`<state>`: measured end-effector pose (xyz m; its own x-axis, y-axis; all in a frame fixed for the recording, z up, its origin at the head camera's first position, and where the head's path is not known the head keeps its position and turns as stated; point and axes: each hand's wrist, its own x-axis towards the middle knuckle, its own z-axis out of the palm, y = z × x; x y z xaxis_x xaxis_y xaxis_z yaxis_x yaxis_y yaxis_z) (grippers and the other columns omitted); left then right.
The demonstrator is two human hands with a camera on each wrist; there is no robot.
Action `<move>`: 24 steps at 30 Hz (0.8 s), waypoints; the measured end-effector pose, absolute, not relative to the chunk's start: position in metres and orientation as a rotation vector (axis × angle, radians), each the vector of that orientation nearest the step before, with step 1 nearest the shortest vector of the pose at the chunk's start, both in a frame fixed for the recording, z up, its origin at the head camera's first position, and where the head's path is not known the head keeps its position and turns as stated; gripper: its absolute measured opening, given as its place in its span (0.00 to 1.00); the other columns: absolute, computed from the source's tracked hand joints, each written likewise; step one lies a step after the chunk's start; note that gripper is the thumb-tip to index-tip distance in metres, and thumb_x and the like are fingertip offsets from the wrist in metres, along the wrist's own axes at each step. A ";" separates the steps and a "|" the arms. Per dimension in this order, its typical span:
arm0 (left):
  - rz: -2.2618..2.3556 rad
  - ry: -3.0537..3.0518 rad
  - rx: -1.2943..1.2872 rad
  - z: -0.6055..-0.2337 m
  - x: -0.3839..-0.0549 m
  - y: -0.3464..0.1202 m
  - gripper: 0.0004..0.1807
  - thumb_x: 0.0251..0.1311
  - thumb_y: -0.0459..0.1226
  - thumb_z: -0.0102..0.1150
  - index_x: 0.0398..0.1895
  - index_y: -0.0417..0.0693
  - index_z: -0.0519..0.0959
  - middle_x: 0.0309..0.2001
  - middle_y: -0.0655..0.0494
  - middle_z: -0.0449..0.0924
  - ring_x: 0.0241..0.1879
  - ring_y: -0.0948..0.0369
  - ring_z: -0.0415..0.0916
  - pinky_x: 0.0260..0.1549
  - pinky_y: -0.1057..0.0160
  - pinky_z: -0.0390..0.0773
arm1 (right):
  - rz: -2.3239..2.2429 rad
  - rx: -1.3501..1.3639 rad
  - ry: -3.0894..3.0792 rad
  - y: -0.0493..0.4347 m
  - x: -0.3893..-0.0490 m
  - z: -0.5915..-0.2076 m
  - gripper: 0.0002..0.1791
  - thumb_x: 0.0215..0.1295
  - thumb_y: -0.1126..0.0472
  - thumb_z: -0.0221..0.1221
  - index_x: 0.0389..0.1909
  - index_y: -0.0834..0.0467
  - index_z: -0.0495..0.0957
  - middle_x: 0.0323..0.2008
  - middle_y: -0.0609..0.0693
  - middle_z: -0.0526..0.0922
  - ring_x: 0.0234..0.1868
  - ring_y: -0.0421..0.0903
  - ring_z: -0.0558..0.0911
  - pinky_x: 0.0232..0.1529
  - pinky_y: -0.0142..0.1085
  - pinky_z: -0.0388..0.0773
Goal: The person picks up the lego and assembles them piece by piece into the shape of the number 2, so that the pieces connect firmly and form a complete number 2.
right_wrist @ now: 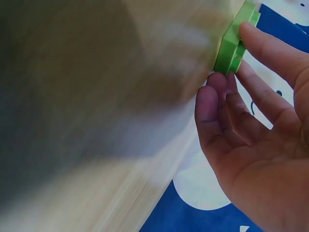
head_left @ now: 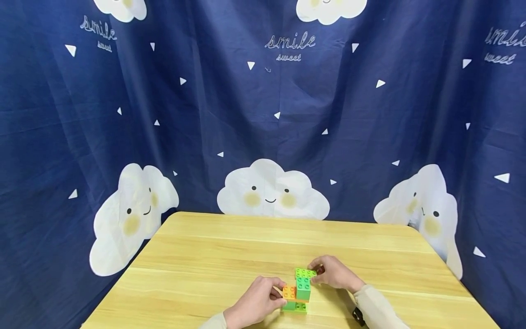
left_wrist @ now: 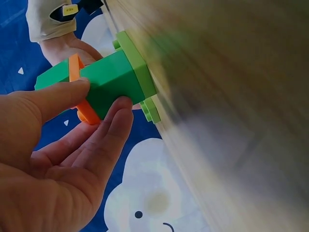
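Observed orange on the thin brick (head_left: 289,292), green on the upper block (head_left: 303,289), lime on the far plate (head_left: 306,273). Noted yellow grain on the table (head_left: 213,246), navy (white clouds (head_left: 272,192), triangles (head_left: 251,65)) on the far curtain (head_left: 242,114).

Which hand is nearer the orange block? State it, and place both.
Left. The left hand holds the orange block from its left; the right hand is to the block's right and farther back, at the rear light green plate.
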<state>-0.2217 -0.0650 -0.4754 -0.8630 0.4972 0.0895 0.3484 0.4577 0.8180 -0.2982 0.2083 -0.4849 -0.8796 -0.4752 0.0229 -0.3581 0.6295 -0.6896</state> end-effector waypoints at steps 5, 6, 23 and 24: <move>1.348 2.546 0.763 -0.476 -0.222 -0.064 0.16 0.61 0.32 0.71 0.51 0.38 0.84 0.43 0.54 0.88 0.35 0.71 0.84 0.34 0.75 0.81 | -1.064 -0.691 2.695 0.209 -0.295 -0.484 0.15 0.59 0.64 0.73 0.46 0.65 0.85 0.35 0.49 0.84 0.32 0.43 0.75 0.29 0.31 0.72; 1.341 2.550 0.764 -0.476 -0.222 -0.064 0.16 0.61 0.32 0.71 0.52 0.38 0.84 0.44 0.53 0.88 0.35 0.71 0.84 0.34 0.74 0.81 | -1.058 -0.696 2.703 0.210 -0.293 -0.484 0.15 0.59 0.63 0.72 0.46 0.65 0.85 0.36 0.49 0.84 0.32 0.42 0.75 0.29 0.31 0.72; 1.232 2.675 0.770 -0.475 -0.222 -0.065 0.22 0.58 0.37 0.74 0.53 0.36 0.83 0.46 0.51 0.88 0.36 0.70 0.83 0.36 0.73 0.82 | -1.264 -0.669 2.742 0.208 -0.264 -0.447 0.19 0.65 0.57 0.69 0.52 0.63 0.84 0.48 0.58 0.86 0.39 0.46 0.84 0.34 0.31 0.81; 1.224 2.682 0.781 -0.475 -0.222 -0.066 0.23 0.59 0.40 0.74 0.54 0.36 0.82 0.47 0.50 0.87 0.37 0.70 0.83 0.36 0.72 0.82 | -1.269 -0.675 2.749 0.207 -0.263 -0.445 0.18 0.65 0.57 0.69 0.52 0.63 0.84 0.48 0.57 0.86 0.40 0.46 0.84 0.35 0.31 0.81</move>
<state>-0.2218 -0.0662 -0.4753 -0.8651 0.4859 0.1247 0.4126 0.5477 0.7279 -0.2630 0.2072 -0.4454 -0.9046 -0.4017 0.1428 -0.3692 0.5706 -0.7335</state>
